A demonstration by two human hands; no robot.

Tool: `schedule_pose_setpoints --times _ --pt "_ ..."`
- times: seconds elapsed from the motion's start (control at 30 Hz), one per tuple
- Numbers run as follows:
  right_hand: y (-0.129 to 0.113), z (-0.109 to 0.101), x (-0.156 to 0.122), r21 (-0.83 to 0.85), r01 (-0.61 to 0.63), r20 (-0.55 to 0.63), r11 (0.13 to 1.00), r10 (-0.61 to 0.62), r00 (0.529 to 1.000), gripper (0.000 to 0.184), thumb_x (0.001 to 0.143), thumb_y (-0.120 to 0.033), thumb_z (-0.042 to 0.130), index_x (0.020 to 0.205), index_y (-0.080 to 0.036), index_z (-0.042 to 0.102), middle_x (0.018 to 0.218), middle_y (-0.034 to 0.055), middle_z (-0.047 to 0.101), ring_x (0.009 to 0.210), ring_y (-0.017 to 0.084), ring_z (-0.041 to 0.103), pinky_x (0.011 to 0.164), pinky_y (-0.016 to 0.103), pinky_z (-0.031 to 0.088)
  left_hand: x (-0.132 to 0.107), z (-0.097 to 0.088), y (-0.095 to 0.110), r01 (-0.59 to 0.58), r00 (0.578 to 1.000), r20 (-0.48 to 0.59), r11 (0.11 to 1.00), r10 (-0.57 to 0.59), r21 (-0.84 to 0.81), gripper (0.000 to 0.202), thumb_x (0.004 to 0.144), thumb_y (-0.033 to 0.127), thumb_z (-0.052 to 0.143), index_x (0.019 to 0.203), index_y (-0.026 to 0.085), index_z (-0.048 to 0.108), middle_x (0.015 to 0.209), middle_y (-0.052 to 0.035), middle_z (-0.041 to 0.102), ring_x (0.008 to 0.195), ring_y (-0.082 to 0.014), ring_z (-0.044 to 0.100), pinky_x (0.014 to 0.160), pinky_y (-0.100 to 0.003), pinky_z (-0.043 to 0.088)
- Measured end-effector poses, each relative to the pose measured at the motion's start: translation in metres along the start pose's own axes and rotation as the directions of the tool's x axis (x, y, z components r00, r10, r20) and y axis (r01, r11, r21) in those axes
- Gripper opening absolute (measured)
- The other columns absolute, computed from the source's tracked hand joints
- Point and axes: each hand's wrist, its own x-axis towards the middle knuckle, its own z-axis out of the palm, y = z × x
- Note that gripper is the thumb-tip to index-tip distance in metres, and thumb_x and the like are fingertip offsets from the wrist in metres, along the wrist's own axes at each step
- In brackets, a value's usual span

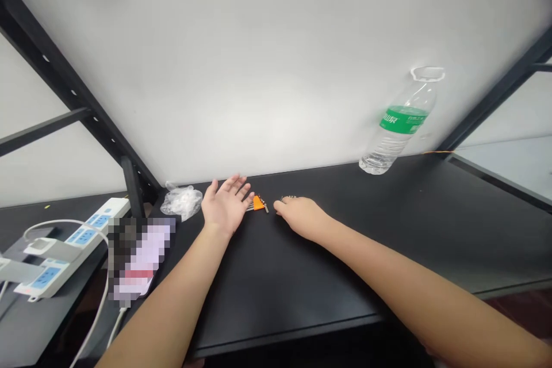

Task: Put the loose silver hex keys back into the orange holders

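My left hand (226, 207) is turned palm up, its fingers apart and lightly curled, with nothing in the palm. Just right of its fingertips lies an orange holder (257, 203) with several metal hex keys, resting on the black shelf top (284, 293). The left fingers partly cover this set; I cannot tell whether they touch it. On the other side of the holder, my right hand (302, 217) is closed, back upward, low over the surface. Small dark bits show at its curled fingers, but what it holds is hidden.
A large water bottle (399, 121) with a green label stands against the wall at the right. Crumpled clear plastic (183, 202) lies left of my left hand. Further left are a blurred-out phone (144, 261) on a cable and a white power strip (88, 236). Black frame posts (81, 92) flank the shelf.
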Motion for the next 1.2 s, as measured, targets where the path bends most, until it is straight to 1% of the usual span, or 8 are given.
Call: schedule_pose_setpoints --times 0.17,0.23,0.3,0.43,0.57,0.83,1.0,1.2 --pt "0.002 -0.001 -0.001 0.365 0.037 -0.106 0.930 0.002 0.994 0.019 0.105 -0.028 0.046 0.095 -0.020 0.060 0.089 0.0063 0.068 0.079 0.019 0.062 0.072 0.030 0.042 0.001 -0.001 0.002 0.027 0.999 -0.024 0.989 -0.031 -0.142 0.053 0.090 0.061 0.054 0.117 0.017 0.066 0.124 -0.0166 0.065 0.108 -0.0285 0.066 0.089 -0.046 0.057" --pt "0.009 -0.003 0.001 0.663 -0.014 -0.115 0.748 0.120 0.986 0.021 0.104 -0.036 0.050 0.092 -0.021 0.059 0.079 0.0022 0.067 0.071 0.017 0.061 0.070 0.029 0.044 0.001 -0.001 -0.002 -0.023 1.000 0.001 1.000 0.023 -0.006 0.050 0.089 0.059 0.057 0.115 0.017 0.066 0.123 -0.0153 0.065 0.105 -0.0268 0.067 0.089 -0.044 0.057" --pt "0.016 -0.003 0.003 0.903 -0.078 -0.034 0.422 0.252 0.967 0.026 0.100 -0.045 0.057 0.090 -0.022 0.059 0.069 -0.0013 0.063 0.061 0.015 0.058 0.065 0.029 0.046 -0.002 0.002 -0.009 -0.116 0.993 0.061 0.954 0.103 0.278 0.044 0.088 0.054 0.063 0.113 0.017 0.067 0.120 -0.0137 0.067 0.103 -0.0253 0.067 0.090 -0.042 0.056" --pt "0.022 0.001 0.004 0.956 -0.128 0.184 -0.263 0.199 0.963 0.031 0.088 -0.049 0.074 0.093 -0.021 0.061 0.073 -0.0021 0.062 0.059 0.013 0.056 0.069 0.032 0.053 -0.016 0.014 -0.031 -0.372 0.926 0.359 0.430 0.115 0.823 0.050 0.080 0.042 0.078 0.124 0.023 0.066 0.127 -0.0107 0.068 0.119 -0.0278 0.062 0.102 -0.044 0.052" --pt "0.020 0.002 0.003 0.837 -0.145 0.194 -0.527 0.039 0.980 0.029 0.086 -0.042 0.079 0.087 -0.020 0.061 0.070 -0.0016 0.060 0.062 0.011 0.055 0.068 0.029 0.052 -0.025 0.022 -0.044 -0.430 0.903 0.423 0.146 0.081 0.891 0.077 0.077 0.046 0.082 0.146 0.028 0.052 0.134 -0.0107 0.065 0.119 -0.0279 0.064 0.103 -0.045 0.053" --pt "0.014 -0.001 0.001 0.784 -0.196 0.249 -0.588 0.009 0.968 0.028 0.087 -0.040 0.078 0.084 -0.019 0.060 0.075 -0.0003 0.059 0.065 0.012 0.056 0.068 0.028 0.051 -0.018 0.018 -0.041 -0.466 0.885 0.465 0.083 0.035 0.881 0.058 0.080 0.046 0.081 0.131 0.026 0.064 0.114 -0.0070 0.071 0.098 -0.0230 0.068 0.090 -0.038 0.055" --pt "0.005 -0.003 0.001 0.828 -0.230 0.308 -0.512 0.072 0.949 0.032 0.088 -0.048 0.076 0.087 -0.020 0.060 0.075 -0.0008 0.058 0.058 0.009 0.047 0.057 0.025 0.045 -0.017 0.014 -0.043 -0.456 0.890 0.457 -0.061 -0.005 0.888 0.058 0.086 0.043 0.075 0.140 0.026 0.060 0.099 -0.0043 0.064 0.090 -0.0210 0.063 0.085 -0.037 0.053" --pt "-0.004 -0.004 0.000 0.901 -0.221 0.300 -0.374 0.168 0.939 0.042 0.088 -0.061 0.070 0.086 -0.021 0.056 0.066 -0.0055 0.048 0.046 0.005 0.028 0.042 0.021 0.030 -0.023 0.015 -0.045 -0.504 0.864 0.503 -0.063 -0.042 0.861 0.064 0.092 0.039 0.067 0.151 0.027 0.047 0.111 -0.0063 0.058 0.099 -0.0209 0.060 0.089 -0.036 0.053"
